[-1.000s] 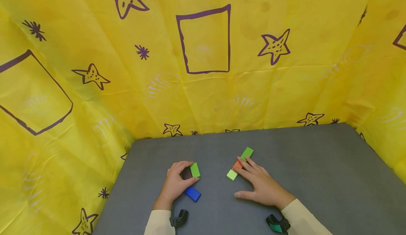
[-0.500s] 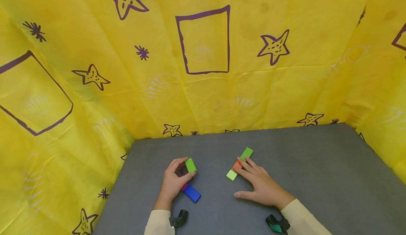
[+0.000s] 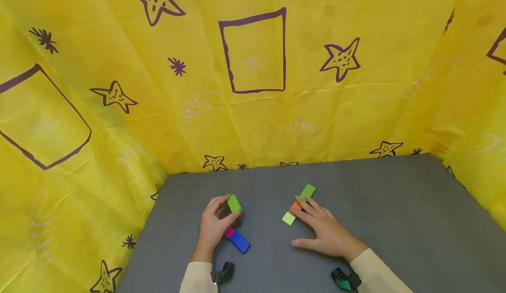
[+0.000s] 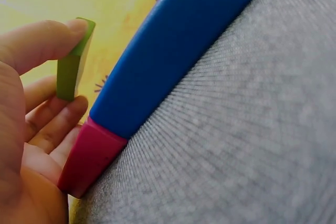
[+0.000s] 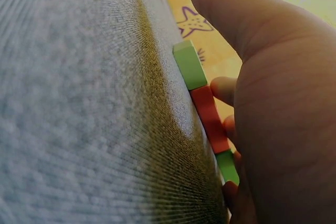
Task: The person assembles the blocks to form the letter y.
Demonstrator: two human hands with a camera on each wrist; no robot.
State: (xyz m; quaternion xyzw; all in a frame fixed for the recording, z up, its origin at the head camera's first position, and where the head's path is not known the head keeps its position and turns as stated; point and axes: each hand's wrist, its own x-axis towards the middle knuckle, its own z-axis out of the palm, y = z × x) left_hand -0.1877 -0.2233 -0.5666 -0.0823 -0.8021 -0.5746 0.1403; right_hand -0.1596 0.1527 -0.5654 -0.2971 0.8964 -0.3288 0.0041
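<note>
My left hand [image 3: 210,229] pinches a green block [image 3: 235,204] between thumb and fingertips, raised off the table. Beneath the hand, a pink block [image 3: 229,232] lies end to end with a longer blue block [image 3: 240,242]; the left wrist view shows both close up. A dark brown shape [image 3: 236,222] shows partly under the left hand, mostly hidden. To the right, a slanting row joins a light green block [image 3: 288,218], an orange block [image 3: 295,206] and a green block [image 3: 308,190]. Fingers of my right hand [image 3: 332,233] rest extended on that row, covering part of it.
The grey table [image 3: 367,196] reaches back to a yellow cloth [image 3: 253,130] printed with purple stars and frames, which also hangs at both sides. A dark strap device sits at the left wrist [image 3: 223,273] and another at the right wrist [image 3: 345,279].
My left hand has moved slightly left and away with the green block, which has tilted. The pink block has come into sight beside the blue one. The right hand stays put.
</note>
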